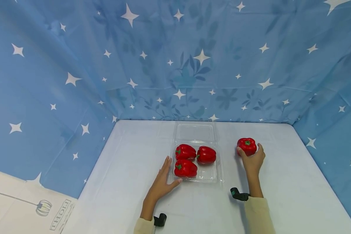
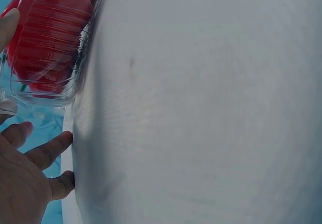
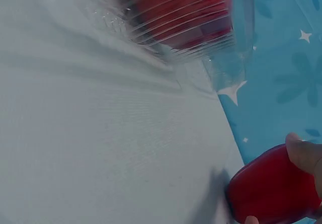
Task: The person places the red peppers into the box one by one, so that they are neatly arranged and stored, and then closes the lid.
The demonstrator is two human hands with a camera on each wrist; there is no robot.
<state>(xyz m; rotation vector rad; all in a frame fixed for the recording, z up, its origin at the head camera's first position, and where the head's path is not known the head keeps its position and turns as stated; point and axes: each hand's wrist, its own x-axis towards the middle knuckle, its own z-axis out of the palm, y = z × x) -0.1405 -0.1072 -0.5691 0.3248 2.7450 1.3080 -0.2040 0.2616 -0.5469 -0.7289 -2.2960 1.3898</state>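
One red pepper (image 1: pixel 247 143), right of centre, held in the right hand (image 1: pixel 253 163); glossy, so probably slippery under a loose grip. Left hand (image 1: pixel 162 184) spread wide beside a clear container (image 1: pixel 206 175), lower centre, perhaps easily shoved by stray pressure.

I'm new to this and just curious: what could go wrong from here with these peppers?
The red pepper in the right hand looks smooth and rounded, so it might slip from the fingers. The clear container looks thin-walled; if the left hand at its corner pushes too hard, it could slide or bend.
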